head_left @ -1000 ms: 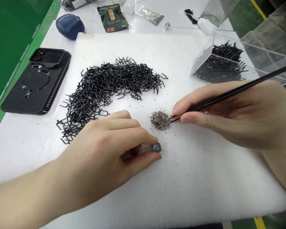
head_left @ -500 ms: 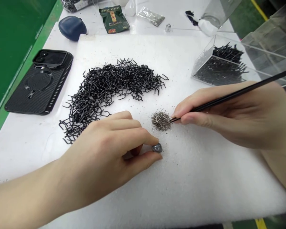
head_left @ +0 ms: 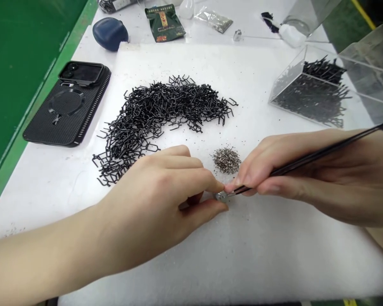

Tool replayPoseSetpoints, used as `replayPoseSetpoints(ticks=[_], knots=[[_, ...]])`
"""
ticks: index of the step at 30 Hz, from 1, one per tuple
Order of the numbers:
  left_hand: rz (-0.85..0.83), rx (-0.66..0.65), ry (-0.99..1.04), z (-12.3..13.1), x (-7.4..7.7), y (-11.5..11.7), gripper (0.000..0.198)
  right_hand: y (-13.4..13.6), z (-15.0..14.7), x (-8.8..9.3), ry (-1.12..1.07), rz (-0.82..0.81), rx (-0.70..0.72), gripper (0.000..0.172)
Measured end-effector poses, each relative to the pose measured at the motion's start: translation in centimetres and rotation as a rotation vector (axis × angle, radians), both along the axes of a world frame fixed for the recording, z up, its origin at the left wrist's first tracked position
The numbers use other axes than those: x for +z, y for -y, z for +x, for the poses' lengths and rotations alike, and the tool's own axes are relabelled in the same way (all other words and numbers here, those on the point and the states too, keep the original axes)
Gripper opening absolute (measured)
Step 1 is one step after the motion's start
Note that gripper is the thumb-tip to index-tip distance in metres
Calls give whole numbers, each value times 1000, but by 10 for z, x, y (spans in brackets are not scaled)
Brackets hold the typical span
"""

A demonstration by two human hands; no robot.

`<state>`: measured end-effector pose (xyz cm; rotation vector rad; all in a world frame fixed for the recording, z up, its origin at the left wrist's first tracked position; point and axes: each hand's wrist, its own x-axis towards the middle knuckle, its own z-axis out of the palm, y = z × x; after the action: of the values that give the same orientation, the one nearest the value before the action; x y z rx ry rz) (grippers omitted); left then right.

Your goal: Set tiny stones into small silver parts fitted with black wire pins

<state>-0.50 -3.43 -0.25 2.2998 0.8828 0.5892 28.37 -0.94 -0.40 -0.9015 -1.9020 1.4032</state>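
Small metal piece [head_left: 221,196] sat pinched between the thumb and forefinger of my left hand [head_left: 156,204], partly hidden from my distant camera. Closed fingers of my right hand [head_left: 322,170] gripped black tweezers [head_left: 312,159], tips at the piece; whether they held a grain, I could not tell. Beyond lay metallic grains [head_left: 227,160] and a black wiry pile [head_left: 175,102]. A clear box [head_left: 364,94] ran out of view. Farther off, a green packet [head_left: 165,25] bore lettering too small to read.
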Motion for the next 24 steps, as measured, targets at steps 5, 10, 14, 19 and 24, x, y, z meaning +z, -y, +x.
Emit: replayPoseSetpoints(ticks=[5,10,14,19,24], knots=[[16,6,16,2,0,1,9,-1,0,-4,-55,-18,31,23],[3,12,49,4,2,-1,7,0,0,-7,-78,-15,34,27],[7,7,47,4,1,-2,4,3,2,-9,-83,-3,22,25],[15,-5,22,2,-1,0,9,5,2,-6,-54,11,-18,20],[19,2,38,4,-4,0,8,5,3,-4,-52,23,3,19]])
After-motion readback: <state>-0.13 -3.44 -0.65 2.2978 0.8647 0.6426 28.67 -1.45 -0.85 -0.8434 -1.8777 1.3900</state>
